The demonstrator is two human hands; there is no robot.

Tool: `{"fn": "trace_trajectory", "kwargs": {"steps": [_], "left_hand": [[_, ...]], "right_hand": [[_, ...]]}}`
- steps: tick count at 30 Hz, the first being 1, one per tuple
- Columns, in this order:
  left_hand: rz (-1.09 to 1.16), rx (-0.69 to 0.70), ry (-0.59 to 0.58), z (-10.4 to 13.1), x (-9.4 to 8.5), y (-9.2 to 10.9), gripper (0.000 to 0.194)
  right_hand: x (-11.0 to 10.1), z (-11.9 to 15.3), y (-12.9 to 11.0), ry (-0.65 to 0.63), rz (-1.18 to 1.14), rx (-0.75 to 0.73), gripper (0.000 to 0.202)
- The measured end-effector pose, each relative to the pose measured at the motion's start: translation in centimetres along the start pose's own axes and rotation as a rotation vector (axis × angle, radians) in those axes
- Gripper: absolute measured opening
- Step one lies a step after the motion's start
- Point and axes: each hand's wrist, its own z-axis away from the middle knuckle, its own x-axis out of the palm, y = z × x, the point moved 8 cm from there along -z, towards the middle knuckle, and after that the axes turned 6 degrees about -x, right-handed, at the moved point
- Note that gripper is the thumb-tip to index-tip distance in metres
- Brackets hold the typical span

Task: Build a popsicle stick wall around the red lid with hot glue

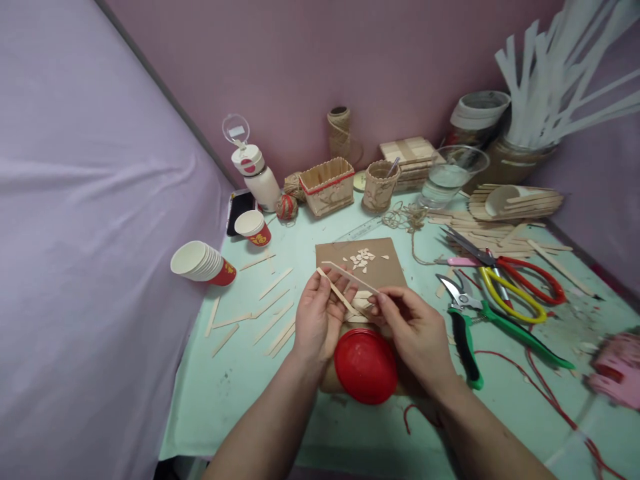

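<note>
My left hand (pixel 316 319) pinches a thin wooden craft stick (pixel 341 296) between thumb and fingers. A second craft stick (pixel 356 280) is gripped at its near end by the thumb and fingertips of my right hand (pixel 417 330); its far end reaches over the left fingers. Both hands are above a brown cardboard sheet (pixel 387 263), on which small pale wood chips (pixel 363 259) are heaped. Larger wood pieces (pixel 359 319) lie under the hands, partly hidden. Between my wrists stands a round red lid or container (pixel 366 367).
Craft sticks (pixel 270 303) lie scattered at left near stacked paper cups (pixel 200 261). Green-handled pruning shears (pixel 500 323) and scissors (pixel 525 273) lie at right. Behind stand a white bottle (pixel 263 183), a wooden basket (pixel 327 190), a twine spool (pixel 339 133) and a clear water bowl (pixel 445 180).
</note>
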Motion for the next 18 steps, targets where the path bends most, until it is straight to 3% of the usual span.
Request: {"fn": "trace_trajectory", "kwargs": {"steps": [3, 6, 8, 14, 18], "left_hand": [[-0.044, -0.237, -0.019, -0.2, -0.1, -1.5, 0.014], [-0.112, -0.549, -0.128, 0.5, 0.3, -3.5, 0.019], [-0.148, -0.685, -0.196, 1.1, 0.5, -4.2, 0.022], [-0.194, -0.891, -0.375, 3.0, 1.3, -5.2, 0.024], [-0.293, -0.878, -0.426, 3.6, 1.6, -5.4, 0.021]], "right_hand": [[-1.0, -0.5, 0.8, 0.054, -0.112, 0.093, 0.017], [-2.1, -1.2, 1.1, 0.067, -0.217, 0.128, 0.016], [-2.5, -1.6, 1.2, 0.03, -0.281, 0.136, 0.014], [-3.2, -2.2, 0.4, -0.154, -0.313, 0.026, 0.007], [-3.7, -2.3, 0.7, -0.197, -0.311, 0.026, 0.009]]}}
